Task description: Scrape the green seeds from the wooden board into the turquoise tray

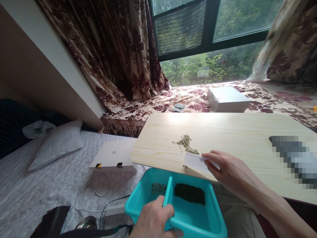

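In my right hand [224, 165] is a flat white piece [194, 161], pinched at its right end and held at the tabletop's near edge. Small greenish-brown seeds or beans [185, 142] lie loosely piled just beyond it, with a few stray ones around. My left hand [155, 216] grips the teal two-compartment bin [170, 181] near its divider, just below the table edge. A dark mass of small grains [190, 193] fills part of the bin's right compartment. Only a thin scatter of grains [158, 189] shows in the left one.
The light wooden table [235, 132] holds a pixelated dark object [294, 158] at right. Beyond it, a white box [229, 97] and folded cloth [178, 107] lie on the floral window seat. A white carton [114, 153], cables and a pillow [58, 143] are on the bed.
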Tool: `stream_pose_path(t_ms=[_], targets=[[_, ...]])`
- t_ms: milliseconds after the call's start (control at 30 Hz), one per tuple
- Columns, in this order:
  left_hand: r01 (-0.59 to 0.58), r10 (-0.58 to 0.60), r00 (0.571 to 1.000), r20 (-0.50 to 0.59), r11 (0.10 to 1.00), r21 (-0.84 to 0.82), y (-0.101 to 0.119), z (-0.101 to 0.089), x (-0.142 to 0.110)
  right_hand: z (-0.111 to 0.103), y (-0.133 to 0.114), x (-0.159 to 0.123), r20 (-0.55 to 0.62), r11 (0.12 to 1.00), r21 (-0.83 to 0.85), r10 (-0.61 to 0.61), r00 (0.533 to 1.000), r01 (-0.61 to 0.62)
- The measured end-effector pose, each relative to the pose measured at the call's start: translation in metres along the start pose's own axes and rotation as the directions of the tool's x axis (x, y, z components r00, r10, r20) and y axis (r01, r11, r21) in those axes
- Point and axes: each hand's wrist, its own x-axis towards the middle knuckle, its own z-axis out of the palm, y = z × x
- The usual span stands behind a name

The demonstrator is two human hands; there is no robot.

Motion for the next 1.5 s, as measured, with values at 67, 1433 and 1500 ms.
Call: stream_pose_path(t_ms=[67, 1433, 1500], targets=[[-0.017, 0.017, 1.000, 0.000, 1.000, 0.019, -0.001, 0.001, 0.001, 0.001, 0.000, 0.002, -0.029, 1.000, -0.003, -0.001, 1.000, 0.001], [-0.018, -0.009, 0.978, -0.210, 0.992, -0.125, -0.003, 0.074, 0.018, 0.016, -0.006, -0.043, -0.140, 0.950, -0.048, 0.299, 0.944, -0.308], [-0.020, -0.003, 0.978, -0.208, 0.994, -0.106, -0.004, 0.075, 0.021, 0.017, -0.005, -0.044, -0.161, 0.957, -0.049, 0.276, 0.947, -0.287]])
